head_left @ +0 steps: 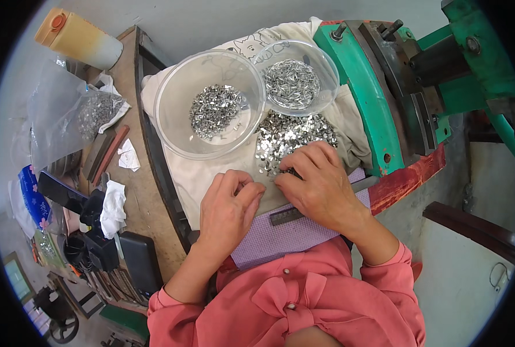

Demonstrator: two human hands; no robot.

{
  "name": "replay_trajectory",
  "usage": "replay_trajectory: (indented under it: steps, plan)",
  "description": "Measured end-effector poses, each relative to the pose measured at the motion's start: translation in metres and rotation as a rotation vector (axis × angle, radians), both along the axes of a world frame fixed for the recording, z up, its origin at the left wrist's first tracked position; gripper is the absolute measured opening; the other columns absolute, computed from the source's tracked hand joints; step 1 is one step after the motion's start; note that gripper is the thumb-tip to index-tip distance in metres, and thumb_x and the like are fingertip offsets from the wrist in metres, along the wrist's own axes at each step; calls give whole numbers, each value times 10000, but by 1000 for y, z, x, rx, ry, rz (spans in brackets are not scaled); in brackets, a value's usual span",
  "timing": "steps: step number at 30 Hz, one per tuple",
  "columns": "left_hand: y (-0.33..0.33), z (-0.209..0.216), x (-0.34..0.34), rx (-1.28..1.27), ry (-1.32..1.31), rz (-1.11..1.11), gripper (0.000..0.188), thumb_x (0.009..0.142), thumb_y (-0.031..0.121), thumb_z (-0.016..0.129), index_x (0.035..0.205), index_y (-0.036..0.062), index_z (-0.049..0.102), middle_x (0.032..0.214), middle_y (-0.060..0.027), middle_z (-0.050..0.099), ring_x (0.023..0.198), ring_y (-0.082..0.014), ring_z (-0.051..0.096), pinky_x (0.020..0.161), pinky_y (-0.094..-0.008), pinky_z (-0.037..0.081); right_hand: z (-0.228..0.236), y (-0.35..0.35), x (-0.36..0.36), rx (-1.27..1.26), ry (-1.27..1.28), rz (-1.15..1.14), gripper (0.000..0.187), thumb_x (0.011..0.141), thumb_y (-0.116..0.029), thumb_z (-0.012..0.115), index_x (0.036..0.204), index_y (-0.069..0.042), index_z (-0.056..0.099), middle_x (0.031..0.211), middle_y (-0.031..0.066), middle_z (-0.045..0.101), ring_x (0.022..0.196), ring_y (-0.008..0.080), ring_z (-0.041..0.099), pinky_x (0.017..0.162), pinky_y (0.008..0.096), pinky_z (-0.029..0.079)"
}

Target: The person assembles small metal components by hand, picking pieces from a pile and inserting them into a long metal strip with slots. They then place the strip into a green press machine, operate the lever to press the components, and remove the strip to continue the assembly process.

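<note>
Head view: left hand [228,205] curled loosely on the cream cloth [194,173], thumb against fingertips; whether it pinches anything cannot be told. Right hand [318,182] lies palm down, fingers bent over the near edge of a loose heap of small shiny metal pieces [292,136] on the cloth, touching them; any hold is hidden. Large clear plastic bowl [208,104] with similar pieces sits just behind the heap, smaller clear bowl [295,78] beside it, rims touching. Green metal press machine [367,87] to the right. Dark steel ruler [286,216] under the right wrist.
</note>
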State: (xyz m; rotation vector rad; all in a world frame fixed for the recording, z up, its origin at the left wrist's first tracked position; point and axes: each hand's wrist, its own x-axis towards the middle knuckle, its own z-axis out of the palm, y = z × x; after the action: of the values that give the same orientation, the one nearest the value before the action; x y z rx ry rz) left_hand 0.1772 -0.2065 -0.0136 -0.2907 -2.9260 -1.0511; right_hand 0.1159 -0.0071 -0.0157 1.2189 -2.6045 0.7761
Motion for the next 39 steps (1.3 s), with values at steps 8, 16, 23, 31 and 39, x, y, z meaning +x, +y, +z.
replay_trajectory:
  steps: [8, 16, 23, 31, 39]
  plan:
    - [4, -5, -3, -35, 31, -26, 165, 760, 57, 780, 902, 83, 700, 913, -64, 587, 845, -276, 586, 716, -387, 488, 14, 7, 12, -137, -122, 26, 161, 717, -78, 751, 808, -67, 618, 1021, 57, 605, 979, 268, 578, 927, 444, 451]
    - [7, -10, -4, -47, 127, -42, 186, 753, 26, 762, 905, 56, 659, 900, -79, 595, 814, -291, 578, 695, -400, 481, 6, 23, 43, -104, -217, 70, 188, 725, -117, 800, 871, -83, 685, 1044, 45, 635, 1023, 265, 590, 954, 459, 454]
    - [0, -1, 7, -50, 117, -29, 203, 752, 13, 761, 910, 44, 637, 889, -91, 592, 802, -299, 583, 686, -402, 483, 4, 10, 10, -122, -109, -28, 180, 734, -111, 789, 893, -90, 707, 988, 35, 623, 983, 258, 584, 924, 429, 443]
    - [4, 5, 38, 58, 103, -38, 222, 735, 8, 772, 905, 44, 634, 927, -92, 616, 807, -298, 599, 677, -395, 491, -1, -13, 1, -83, -20, -60, 131, 728, -96, 762, 805, -82, 657, 935, 32, 595, 952, 254, 579, 903, 420, 440]
    - [14, -3, 39, 66, 102, -101, 231, 728, 23, 783, 908, 54, 641, 974, -76, 622, 834, -285, 590, 711, -392, 487, -3, -6, 10, -122, -49, -60, 203, 698, -96, 819, 838, -114, 673, 988, 19, 627, 995, 258, 591, 942, 446, 433]
